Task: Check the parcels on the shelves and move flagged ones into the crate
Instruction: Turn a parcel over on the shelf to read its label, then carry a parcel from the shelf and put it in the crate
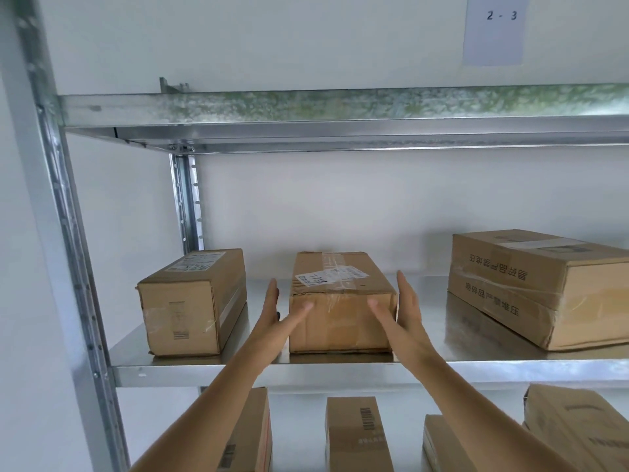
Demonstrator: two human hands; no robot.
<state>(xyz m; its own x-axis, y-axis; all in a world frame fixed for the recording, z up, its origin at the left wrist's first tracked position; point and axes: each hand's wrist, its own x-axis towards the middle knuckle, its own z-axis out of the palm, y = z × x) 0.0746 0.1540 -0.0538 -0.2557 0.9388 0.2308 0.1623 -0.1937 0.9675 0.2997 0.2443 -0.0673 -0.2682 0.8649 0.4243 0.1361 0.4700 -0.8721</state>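
Presently the middle parcel (342, 301) sits on the shelf (306, 371) between the left hand (277, 313) and right hand (403, 310), both flat-fingered, flanking its sides, gripping nothing.

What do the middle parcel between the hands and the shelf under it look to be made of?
Middle parcel: brown corrugated cardboard, matte and creased, sealed with glossy clear tape that catches the light, with a white paper label on top. Shelf: bare metal, probably galvanised steel, judging by its dull silver sheen, faint reflections and mottled front edge.
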